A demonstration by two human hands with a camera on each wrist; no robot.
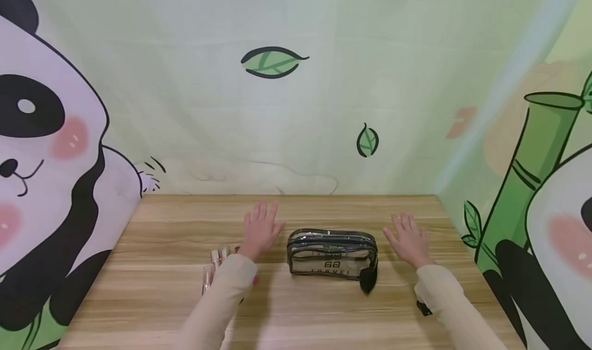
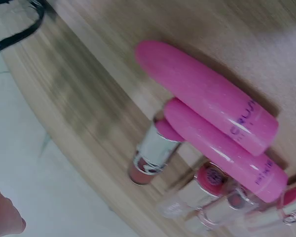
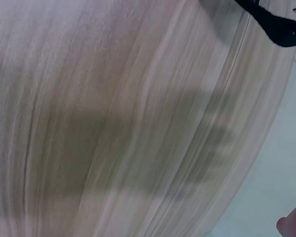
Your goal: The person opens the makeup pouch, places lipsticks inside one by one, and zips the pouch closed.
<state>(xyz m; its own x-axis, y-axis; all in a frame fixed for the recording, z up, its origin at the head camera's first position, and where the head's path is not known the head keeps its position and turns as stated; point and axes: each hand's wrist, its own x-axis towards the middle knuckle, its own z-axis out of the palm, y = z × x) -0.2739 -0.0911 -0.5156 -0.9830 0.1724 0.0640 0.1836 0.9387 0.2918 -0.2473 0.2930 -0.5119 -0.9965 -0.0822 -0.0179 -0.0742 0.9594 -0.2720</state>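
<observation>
A clear zip pouch [image 1: 309, 265] with black trim and the word TRAVEL stands near the middle of the wooden table. To its left my left hand [image 1: 260, 231] is held with straight, spread fingers, holding nothing. On the pouch's other side, my right hand [image 1: 409, 241] also has its fingers extended and holds nothing. Several lipstick-like tubes [image 1: 208, 277] lie beside and partly behind my left sleeve. The left wrist view shows two glossy pink tubes [image 2: 207, 96], a silver tube with a brown end [image 2: 153, 153], and clear-capped tubes [image 2: 190, 195] lying close together.
The wooden table [image 1: 342, 314] ends at a cloth backdrop [image 1: 194, 108] printed with pandas, bamboo and leaves. A black tassel-like pull [image 1: 368, 280] hangs at the pouch's right end. Something small and black [image 1: 423, 309] shows under my right sleeve.
</observation>
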